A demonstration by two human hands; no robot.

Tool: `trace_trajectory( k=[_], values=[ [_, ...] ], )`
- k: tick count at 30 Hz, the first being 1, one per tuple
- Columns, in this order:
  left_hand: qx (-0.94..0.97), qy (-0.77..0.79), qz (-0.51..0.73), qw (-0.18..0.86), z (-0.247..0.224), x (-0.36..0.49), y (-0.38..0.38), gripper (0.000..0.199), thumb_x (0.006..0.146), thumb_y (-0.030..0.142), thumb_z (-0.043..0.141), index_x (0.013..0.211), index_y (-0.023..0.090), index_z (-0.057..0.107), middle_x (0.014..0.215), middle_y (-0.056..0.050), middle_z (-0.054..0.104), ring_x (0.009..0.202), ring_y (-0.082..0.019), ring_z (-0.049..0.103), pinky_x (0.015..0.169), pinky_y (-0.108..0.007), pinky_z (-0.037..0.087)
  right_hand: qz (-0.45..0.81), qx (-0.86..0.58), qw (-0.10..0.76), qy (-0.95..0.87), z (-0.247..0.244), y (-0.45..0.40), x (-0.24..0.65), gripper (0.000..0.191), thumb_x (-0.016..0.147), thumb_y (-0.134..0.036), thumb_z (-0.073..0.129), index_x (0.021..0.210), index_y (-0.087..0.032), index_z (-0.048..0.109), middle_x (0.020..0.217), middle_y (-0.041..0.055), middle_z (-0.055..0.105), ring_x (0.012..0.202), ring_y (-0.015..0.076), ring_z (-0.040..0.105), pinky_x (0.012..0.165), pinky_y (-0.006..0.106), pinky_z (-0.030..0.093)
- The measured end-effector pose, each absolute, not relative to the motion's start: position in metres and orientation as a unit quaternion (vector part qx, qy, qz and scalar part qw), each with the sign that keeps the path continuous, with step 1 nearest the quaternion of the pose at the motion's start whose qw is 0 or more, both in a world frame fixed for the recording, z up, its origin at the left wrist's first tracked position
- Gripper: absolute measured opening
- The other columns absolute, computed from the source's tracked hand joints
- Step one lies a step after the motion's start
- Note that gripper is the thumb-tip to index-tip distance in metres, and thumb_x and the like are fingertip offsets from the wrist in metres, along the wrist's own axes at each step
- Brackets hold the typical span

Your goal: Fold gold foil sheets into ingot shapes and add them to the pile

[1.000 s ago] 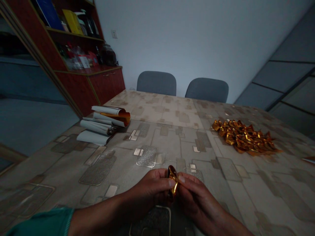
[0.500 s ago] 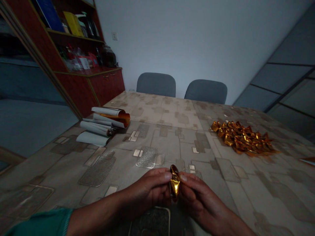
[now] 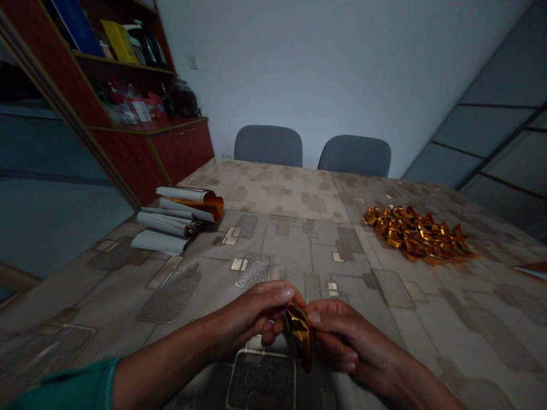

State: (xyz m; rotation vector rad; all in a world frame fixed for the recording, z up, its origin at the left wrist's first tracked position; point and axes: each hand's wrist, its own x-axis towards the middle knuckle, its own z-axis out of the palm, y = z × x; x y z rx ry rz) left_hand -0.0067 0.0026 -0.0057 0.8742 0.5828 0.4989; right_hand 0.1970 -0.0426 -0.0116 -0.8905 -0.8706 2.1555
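Your left arm wears a teal knit sleeve [image 3: 64, 388] that ends in a ribbed cuff [image 3: 111, 377] of the same colour. Your left hand [image 3: 252, 313] and right hand [image 3: 346, 336] are bare, with short fingernails [image 3: 288, 292], and your right forearm [image 3: 410, 382] shows bare as well.

no words, numbers or logos could be read. the gold foil wrapper [image 3: 299, 336] between the fingers [image 3: 273, 296] showed only glare, and the rolled white papers [image 3: 175, 213] and yellow box [image 3: 116, 42] far beyond the fingers showed nothing legible.
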Motion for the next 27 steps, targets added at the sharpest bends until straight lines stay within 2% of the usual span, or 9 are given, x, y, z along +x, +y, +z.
trace_trajectory(
  k=[4, 7, 10, 13, 15, 17, 20, 27],
  values=[
    [0.351, 0.280, 0.222, 0.866, -0.005, -0.007, 0.000, 0.033, 0.083, 0.042, 0.078, 0.095, 0.014, 0.068, 0.077, -0.001, 0.061, 0.053, -0.006, 0.049, 0.043, -0.013, 0.037, 0.816, -0.345, 0.324, -0.332, -0.013, -0.042, 0.197, 0.035, 0.083, -0.044, 0.076, 0.070, -0.017, 0.060, 0.035, -0.0141, 0.037, 0.030, 0.0026, 0.014, 0.031, 0.019, 0.010],
    [0.297, 0.265, 0.217, 0.891, -0.006, -0.008, -0.001, 0.030, 0.081, 0.034, 0.081, 0.101, 0.016, 0.067, 0.081, -0.002, 0.063, 0.056, -0.007, 0.055, 0.044, -0.012, 0.039, 0.799, -0.355, 0.355, -0.330, -0.012, -0.041, 0.196, 0.039, 0.083, -0.046, 0.077, 0.064, -0.017, 0.058, 0.035, -0.0130, 0.036, 0.031, 0.0023, 0.016, 0.033, 0.019, 0.011],
    [0.230, 0.249, 0.232, 0.912, -0.008, -0.008, -0.001, 0.038, 0.077, 0.023, 0.084, 0.110, 0.018, 0.066, 0.091, -0.003, 0.066, 0.056, -0.005, 0.057, 0.044, -0.010, 0.037, 0.775, -0.376, 0.416, -0.291, -0.008, -0.039, 0.195, 0.032, 0.081, -0.043, 0.079, 0.078, -0.013, 0.068, 0.038, -0.0130, 0.037, 0.034, 0.0022, 0.017, 0.036, 0.018, 0.013],
    [0.164, 0.238, 0.256, 0.922, -0.010, -0.007, -0.002, 0.048, 0.072, 0.014, 0.086, 0.115, 0.018, 0.065, 0.096, -0.004, 0.067, 0.055, -0.003, 0.056, 0.043, -0.008, 0.035, 0.756, -0.390, 0.473, -0.229, -0.008, -0.037, 0.195, 0.034, 0.074, -0.037, 0.085, 0.093, -0.011, 0.072, 0.046, -0.0116, 0.042, 0.040, 0.0020, 0.018, 0.039, 0.017, 0.016],
    [0.140, 0.227, 0.274, 0.924, -0.011, -0.006, -0.004, 0.052, 0.071, 0.012, 0.087, 0.118, 0.018, 0.064, 0.094, -0.002, 0.065, 0.053, -0.001, 0.053, 0.042, -0.007, 0.033, 0.763, -0.383, 0.478, -0.207, -0.009, -0.037, 0.195, 0.030, 0.072, -0.031, 0.086, 0.090, -0.012, 0.071, 0.048, -0.0105, 0.043, 0.042, 0.0027, 0.020, 0.041, 0.017, 0.018],
    [0.134, 0.214, 0.290, 0.923, -0.012, -0.005, -0.007, 0.054, 0.071, 0.013, 0.087, 0.120, 0.018, 0.063, 0.094, -0.001, 0.063, 0.054, -0.001, 0.052, 0.042, -0.007, 0.034, 0.787, -0.358, 0.456, -0.212, -0.012, -0.038, 0.195, 0.022, 0.073, -0.027, 0.084, 0.078, -0.014, 0.066, 0.049, -0.0092, 0.043, 0.043, 0.0038, 0.022, 0.041, 0.018, 0.020],
    [0.153, 0.185, 0.308, 0.920, -0.013, -0.003, -0.011, 0.052, 0.074, 0.014, 0.087, 0.121, 0.018, 0.063, 0.091, 0.001, 0.060, 0.055, 0.000, 0.051, 0.045, -0.008, 0.037, 0.817, -0.307, 0.427, -0.235, -0.013, -0.040, 0.193, 0.026, 0.080, -0.029, 0.080, 0.070, -0.017, 0.058, 0.052, -0.0077, 0.045, 0.044, 0.0047, 0.024, 0.043, 0.019, 0.022],
    [0.217, 0.142, 0.301, 0.918, -0.018, -0.001, -0.012, 0.041, 0.078, 0.016, 0.085, 0.114, 0.013, 0.065, 0.088, 0.000, 0.061, 0.057, 0.000, 0.054, 0.051, -0.008, 0.042, 0.820, -0.269, 0.429, -0.267, -0.016, -0.043, 0.188, 0.020, 0.089, -0.033, 0.076, 0.092, -0.017, 0.064, 0.059, -0.0073, 0.048, 0.047, 0.0049, 0.032, 0.047, 0.018, 0.027]
  ],
)
